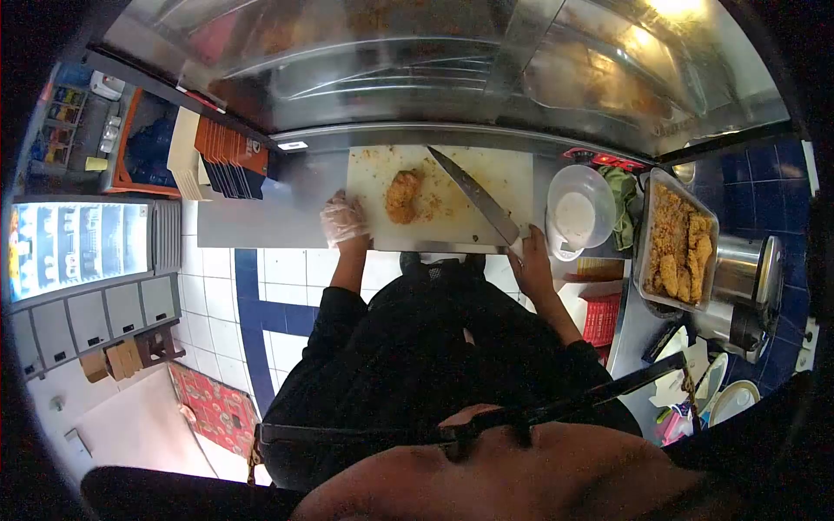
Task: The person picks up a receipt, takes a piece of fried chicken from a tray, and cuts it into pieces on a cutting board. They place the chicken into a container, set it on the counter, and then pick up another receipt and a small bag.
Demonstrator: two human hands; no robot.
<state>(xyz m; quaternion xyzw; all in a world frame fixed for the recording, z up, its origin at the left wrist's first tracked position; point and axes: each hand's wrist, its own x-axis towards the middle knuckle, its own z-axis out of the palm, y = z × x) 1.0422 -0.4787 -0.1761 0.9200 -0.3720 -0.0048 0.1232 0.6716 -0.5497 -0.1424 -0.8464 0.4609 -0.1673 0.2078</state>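
Observation:
My left hand (345,221) wears a clear plastic glove and rests at the left edge of a white cutting board (369,187). It holds nothing that I can see, and its fingers look loosely apart under the wrinkled plastic. A piece of fried chicken (402,197) with a golden crust lies on the board, just right of that hand, with crumbs around it. My bare right hand (532,260) is closed around the pale handle of a large knife (476,194) at the board's front right. The blade slants across the board, its tip pointing to the far side.
Right of the board stand a clear plastic bowl (599,195), a green cloth (618,208) and a tub of fried chicken (638,260) beside a steel pot (725,304). Folded cartons (228,156) stand at the left. A metal-framed glass case (391,78) borders the counter's back.

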